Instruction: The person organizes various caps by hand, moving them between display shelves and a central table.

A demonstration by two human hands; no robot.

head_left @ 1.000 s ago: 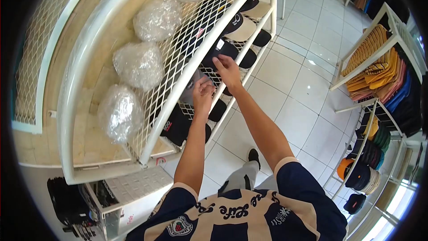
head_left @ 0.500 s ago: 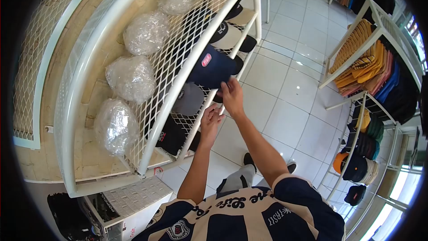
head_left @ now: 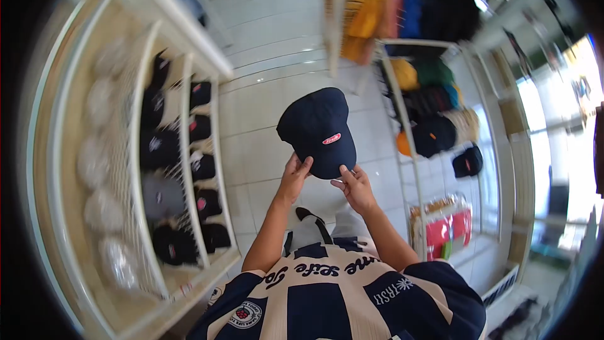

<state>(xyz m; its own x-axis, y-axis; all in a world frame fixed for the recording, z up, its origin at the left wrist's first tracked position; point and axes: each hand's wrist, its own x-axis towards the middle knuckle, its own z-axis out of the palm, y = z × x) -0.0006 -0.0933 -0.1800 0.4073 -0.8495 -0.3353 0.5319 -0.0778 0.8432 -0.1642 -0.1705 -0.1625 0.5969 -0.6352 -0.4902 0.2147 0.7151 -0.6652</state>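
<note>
A navy cap (head_left: 318, 127) with a small red and white patch is held up in front of the body, its brim pointing down towards me. My left hand (head_left: 294, 177) grips the brim's left side, thumb on top. On the brim's right edge, my right hand (head_left: 353, 187) pinches it between thumb and fingers. The cap hides part of the floor behind it.
To the left, a white rack (head_left: 139, 151) holds more caps, with clear plastic bundles (head_left: 100, 154) on its top. Folded clothes (head_left: 365, 9) lie at the upper right. Below them, another rack (head_left: 402, 110) carries caps (head_left: 434, 135) and a red packet (head_left: 447, 233).
The navy cap has left the rack and is now in both my hands over the floor. The view has turned right, away from the rack.
</note>
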